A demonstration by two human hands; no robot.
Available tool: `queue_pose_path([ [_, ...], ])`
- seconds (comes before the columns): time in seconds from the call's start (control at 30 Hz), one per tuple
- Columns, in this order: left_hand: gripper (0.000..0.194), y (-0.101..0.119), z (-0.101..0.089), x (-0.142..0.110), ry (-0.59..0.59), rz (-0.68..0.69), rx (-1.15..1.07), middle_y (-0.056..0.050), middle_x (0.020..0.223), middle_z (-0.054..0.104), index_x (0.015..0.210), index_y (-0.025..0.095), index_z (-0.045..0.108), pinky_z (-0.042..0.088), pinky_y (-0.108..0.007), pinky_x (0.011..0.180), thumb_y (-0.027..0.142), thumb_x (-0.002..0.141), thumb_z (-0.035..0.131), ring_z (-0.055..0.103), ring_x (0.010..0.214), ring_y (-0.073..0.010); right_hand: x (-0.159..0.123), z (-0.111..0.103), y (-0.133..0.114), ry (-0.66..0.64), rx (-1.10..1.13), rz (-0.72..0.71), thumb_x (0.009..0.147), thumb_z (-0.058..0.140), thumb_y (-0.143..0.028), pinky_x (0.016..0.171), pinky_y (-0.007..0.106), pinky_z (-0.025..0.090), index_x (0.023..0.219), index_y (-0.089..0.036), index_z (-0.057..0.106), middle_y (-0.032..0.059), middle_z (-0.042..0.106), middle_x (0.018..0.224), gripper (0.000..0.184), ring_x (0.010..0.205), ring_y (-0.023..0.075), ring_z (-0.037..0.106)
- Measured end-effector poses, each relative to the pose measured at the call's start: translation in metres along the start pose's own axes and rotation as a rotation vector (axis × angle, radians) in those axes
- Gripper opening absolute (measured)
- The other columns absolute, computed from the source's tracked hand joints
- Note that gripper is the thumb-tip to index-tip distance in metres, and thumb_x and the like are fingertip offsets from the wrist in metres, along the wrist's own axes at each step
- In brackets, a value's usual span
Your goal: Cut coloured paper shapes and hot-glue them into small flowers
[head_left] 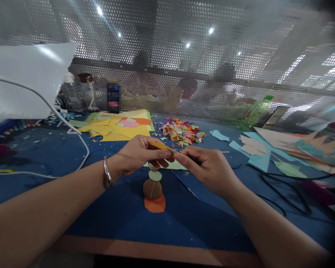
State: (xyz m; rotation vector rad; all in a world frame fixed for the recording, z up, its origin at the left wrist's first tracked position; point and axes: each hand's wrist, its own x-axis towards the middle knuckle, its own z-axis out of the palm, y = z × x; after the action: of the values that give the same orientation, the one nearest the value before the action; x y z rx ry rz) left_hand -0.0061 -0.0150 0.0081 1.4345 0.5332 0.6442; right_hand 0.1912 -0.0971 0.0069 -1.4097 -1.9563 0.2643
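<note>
Above the middle of the table, my left hand (145,152) pinches a small piece of yellow paper (156,144) between thumb and fingers. Close against it, my right hand (203,165) is closed round what look like scissors (175,150); only a thin metal part shows and the handles are mostly hidden. Beneath the hands lie an orange paper piece (155,204), a brown round piece (152,189) overlapping it, and a pale green paper disc (155,175). A thin blue pen-like tool (184,184) rests to their right.
Behind the hands are yellow paper sheets (123,130) and a heap of colourful scraps (182,131). Blue and peach papers (257,149) lie right, near black cables (284,186). A white cable (83,149) curves at left. A perforated metal screen (167,56) stands behind the table.
</note>
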Motion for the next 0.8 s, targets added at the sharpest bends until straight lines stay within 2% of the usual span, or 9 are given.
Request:
queue_pose_path([
  [0.2, 0.028, 0.002, -0.0002, 0.0005, -0.01, -0.011, 0.038, -0.004, 0.064, 0.072, 0.075, 0.013, 0.077, 0.047, -0.018, 0.052, 0.038, 0.066, 0.087, 0.064, 0.056, -0.0102, 0.0004, 0.0, -0.002, -0.006, -0.008, 0.006, 0.097, 0.048, -0.055, 0.052, 0.026, 0.031, 0.067, -0.019, 0.059, -0.0026, 0.044, 0.059, 0.048, 0.055, 0.0111, 0.037],
  [0.4, 0.026, -0.0013, -0.003, 0.0019, -0.056, -0.016, 0.069, -0.003, 0.069, 0.073, 0.08, 0.014, 0.076, 0.048, -0.018, 0.055, 0.037, 0.07, 0.084, 0.065, 0.059, -0.0096, 0.0005, 0.001, -0.0019, -0.014, -0.008, -0.012, 0.097, 0.048, -0.053, 0.051, 0.025, 0.03, 0.068, -0.018, 0.061, -0.0032, 0.043, 0.059, 0.047, 0.054, 0.0104, 0.038],
  [0.6, 0.024, -0.0016, -0.0033, 0.0023, -0.056, -0.03, 0.093, -0.003, 0.071, 0.073, 0.079, 0.014, 0.076, 0.048, -0.019, 0.056, 0.036, 0.072, 0.083, 0.066, 0.061, -0.01, 0.0005, 0.0021, -0.0007, -0.015, -0.014, -0.016, 0.096, 0.048, -0.057, 0.051, 0.025, 0.03, 0.064, -0.018, 0.056, -0.0033, 0.041, 0.058, 0.051, 0.054, 0.0105, 0.036],
  [0.8, 0.024, -0.0023, -0.0037, 0.0022, -0.074, -0.03, 0.094, -0.003, 0.072, 0.073, 0.079, 0.014, 0.076, 0.048, -0.02, 0.057, 0.036, 0.072, 0.083, 0.066, 0.062, -0.0101, -0.0003, 0.0027, 0.0, -0.021, -0.011, -0.01, 0.097, 0.048, -0.053, 0.051, 0.025, 0.03, 0.065, -0.019, 0.056, -0.003, 0.042, 0.059, 0.048, 0.055, 0.0106, 0.036],
])
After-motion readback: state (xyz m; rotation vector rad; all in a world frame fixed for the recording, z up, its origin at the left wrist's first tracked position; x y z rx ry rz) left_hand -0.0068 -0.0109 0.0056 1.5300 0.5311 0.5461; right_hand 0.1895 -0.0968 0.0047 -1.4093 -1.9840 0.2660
